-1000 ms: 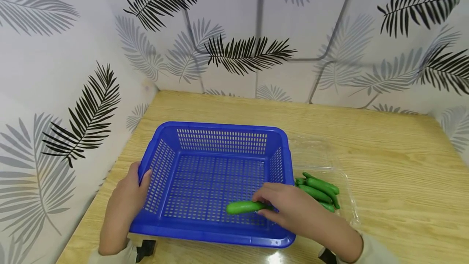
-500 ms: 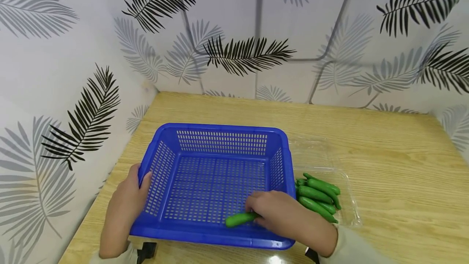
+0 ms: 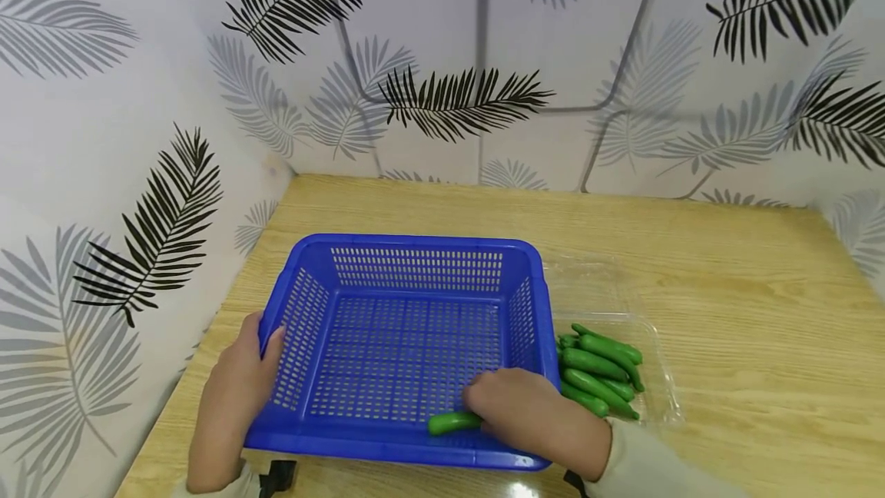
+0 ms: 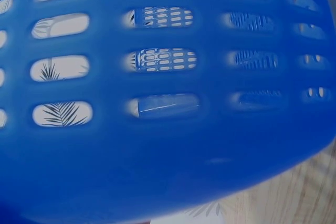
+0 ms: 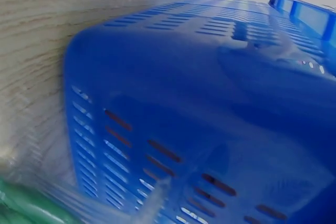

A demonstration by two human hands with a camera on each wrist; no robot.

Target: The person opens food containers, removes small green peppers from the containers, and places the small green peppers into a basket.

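Note:
The blue plastic basket (image 3: 408,440) sits on the table, its walls and floor full of small slots. My left hand (image 3: 238,386) grips its left rim, thumb over the inner side. Inside the basket, near the front right corner, my right hand (image 3: 522,410) holds a long, smooth green vegetable (image 3: 452,423), low by the basket floor. Only its rounded left end shows; the fingers hide the rest. In the left wrist view, the slotted basket wall (image 4: 173,150) fills most of the picture. The right wrist view has the basket's outer corner (image 5: 152,77), without the hand.
Right of the basket stands a clear plastic box (image 3: 657,352) with several similar green vegetables (image 3: 594,363); its transparent lid (image 3: 588,287) lies open behind. The wooden table (image 3: 754,313) meets leaf-patterned walls (image 3: 442,37) at the back and left.
My right hand has moved down and slightly left inside the basket with the green vegetable, uncovering more vegetables in the box. My left hand keeps its grip on the rim.

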